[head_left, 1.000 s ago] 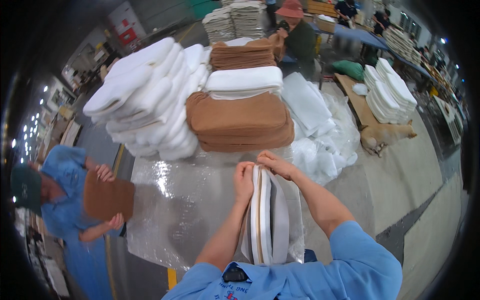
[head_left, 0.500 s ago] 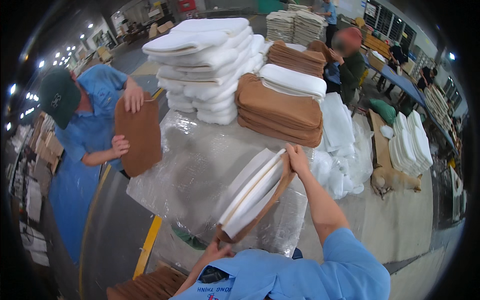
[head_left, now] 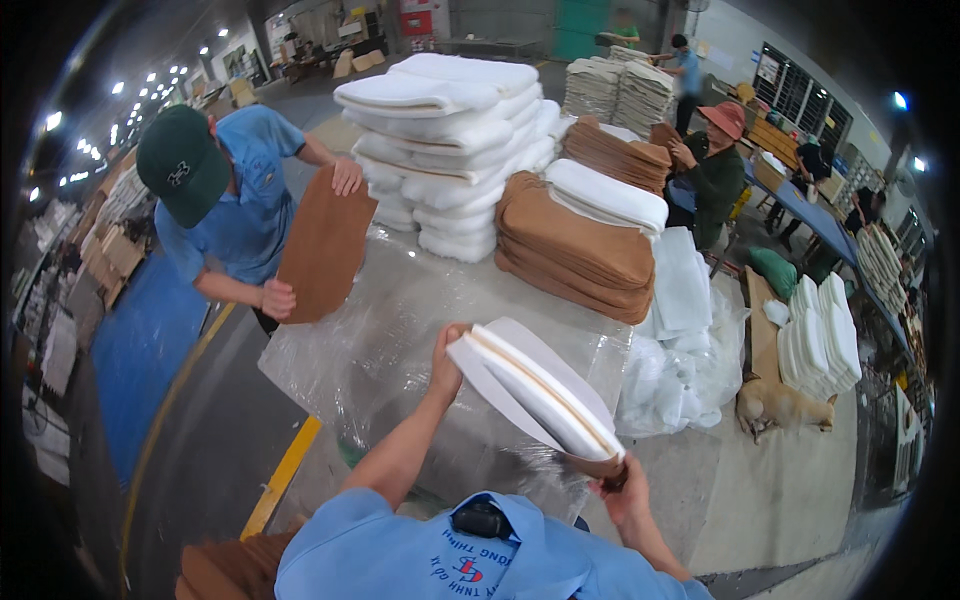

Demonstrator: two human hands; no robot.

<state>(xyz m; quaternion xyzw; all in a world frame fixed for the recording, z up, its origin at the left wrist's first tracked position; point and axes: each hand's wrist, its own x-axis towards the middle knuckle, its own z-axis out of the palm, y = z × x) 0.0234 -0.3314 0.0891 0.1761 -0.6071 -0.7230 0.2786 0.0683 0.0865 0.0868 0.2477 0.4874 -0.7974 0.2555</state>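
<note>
I hold a long padded cushion [head_left: 540, 388] tilted over the plastic-covered table [head_left: 365, 350]. Its layers show edge-on: white padding, a thin tan strip and a pale grey sheet, with brown fabric at the near right end. My left hand [head_left: 446, 366] grips the far left end. The near right end is in my right hand [head_left: 627, 492], whose fingers are partly hidden beneath it. Across the table to the left, a co-worker in a blue shirt and dark green cap holds a flat brown cushion piece [head_left: 325, 250] in both hands.
Beyond the cushion stand a tall stack of white pads [head_left: 440, 150] and a pile of brown cushions [head_left: 575, 250]. Crumpled clear plastic [head_left: 675, 390] hangs at the table's right. A tan dog [head_left: 785, 408] lies on the floor near white pads [head_left: 815, 335]. Brown pieces [head_left: 235, 568] lie at lower left.
The cushion has been turned: its far end now points left instead of right. My left hand has moved up to the far end, my right down to the near end. The co-worker's piece has tilted.
</note>
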